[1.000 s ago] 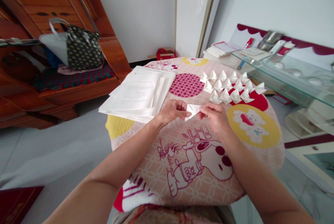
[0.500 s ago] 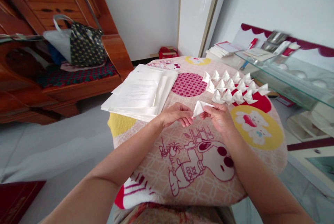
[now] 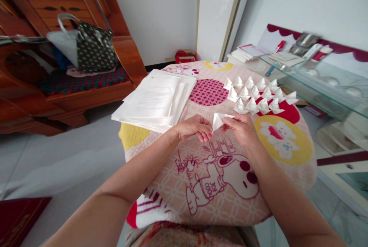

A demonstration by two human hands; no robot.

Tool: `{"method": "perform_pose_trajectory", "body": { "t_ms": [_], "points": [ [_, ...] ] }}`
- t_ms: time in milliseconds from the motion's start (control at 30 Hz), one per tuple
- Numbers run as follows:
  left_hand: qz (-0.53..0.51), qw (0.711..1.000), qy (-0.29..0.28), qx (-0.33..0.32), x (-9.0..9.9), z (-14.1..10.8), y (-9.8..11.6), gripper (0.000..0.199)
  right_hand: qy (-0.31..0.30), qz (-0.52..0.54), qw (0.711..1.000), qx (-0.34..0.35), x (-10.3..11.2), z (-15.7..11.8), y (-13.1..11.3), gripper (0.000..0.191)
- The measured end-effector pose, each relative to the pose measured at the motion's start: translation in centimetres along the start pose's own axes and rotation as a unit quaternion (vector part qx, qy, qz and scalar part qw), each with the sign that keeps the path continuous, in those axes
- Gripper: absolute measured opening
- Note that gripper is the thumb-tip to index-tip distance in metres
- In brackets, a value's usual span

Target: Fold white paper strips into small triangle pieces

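Between my hands, over the middle of the table, is a small piece of folded white paper [image 3: 218, 121] with a triangular outline. My right hand [image 3: 240, 129] pinches its right side between thumb and fingers. The fingertips of my left hand [image 3: 196, 127] close on its lower left corner. Just beyond my right hand stand several folded paper boats [image 3: 253, 93], lined up in three rows. Beyond my left forearm lies a stack of white paper sheets [image 3: 155, 99], the top one carrying printed text.
A patterned cloth [image 3: 169, 166] covers the round table. To the right is a glass shelf [image 3: 322, 86] holding metal bowls, with a pile of booklets [image 3: 244, 53] behind. A wooden bench [image 3: 97, 89] with a dotted bag [image 3: 94, 47] stands at the left.
The folded paper has tipped slightly and sits a touch lower between the fingers. Both hands keep their hold in nearly the same place.
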State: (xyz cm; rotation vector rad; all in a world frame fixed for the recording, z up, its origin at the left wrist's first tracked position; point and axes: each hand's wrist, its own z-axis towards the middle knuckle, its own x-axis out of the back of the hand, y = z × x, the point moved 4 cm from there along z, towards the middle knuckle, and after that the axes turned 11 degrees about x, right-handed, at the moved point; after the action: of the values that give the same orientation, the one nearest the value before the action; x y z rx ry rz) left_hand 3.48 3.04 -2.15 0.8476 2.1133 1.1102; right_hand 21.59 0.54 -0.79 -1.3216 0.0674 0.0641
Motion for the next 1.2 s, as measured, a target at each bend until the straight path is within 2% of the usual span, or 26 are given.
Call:
{"method": "perform_pose_trajectory", "body": {
  "t_ms": [267, 433, 567, 800, 900, 1100, 1200],
  "points": [
    [0.033, 0.999, 0.001, -0.014, -0.1, -0.1, 0.2, 0.018, -0.005, 0.052, 0.997, -0.054, -0.4, -0.2, 0.2, 0.027],
    [0.046, 0.999, -0.016, -0.020, -0.1, -0.3, 0.2, 0.020, -0.004, 0.055, 0.997, -0.047, -0.7, -0.3, 0.1, 0.027],
    [0.032, 0.999, -0.003, -0.044, -0.2, -0.2, 0.5, 0.024, -0.019, 0.045, 0.998, -0.044, -0.7, -0.3, 0.3, 0.029],
    [0.040, 0.998, 0.027, -0.036, -0.3, 0.3, 0.2, 0.007, -0.042, 0.044, 0.997, -0.052, -1.2, -0.6, 0.7, 0.028],
    [0.032, 0.999, 0.029, -0.033, -0.1, 0.3, 0.1, 0.014, -0.014, 0.042, 0.998, -0.048, -1.1, -0.6, 0.7, 0.029],
    [-0.031, 0.994, 0.058, -0.087, 0.2, 0.4, 0.5, 0.051, 0.055, 0.002, 0.998, -0.016, -0.8, -0.4, 0.5, 0.030],
    [-0.023, 0.990, 0.083, -0.109, 0.0, 0.6, 0.7, 0.051, 0.059, -0.006, 0.998, -0.011, -1.2, -0.5, 0.5, 0.029]
  ]
}}
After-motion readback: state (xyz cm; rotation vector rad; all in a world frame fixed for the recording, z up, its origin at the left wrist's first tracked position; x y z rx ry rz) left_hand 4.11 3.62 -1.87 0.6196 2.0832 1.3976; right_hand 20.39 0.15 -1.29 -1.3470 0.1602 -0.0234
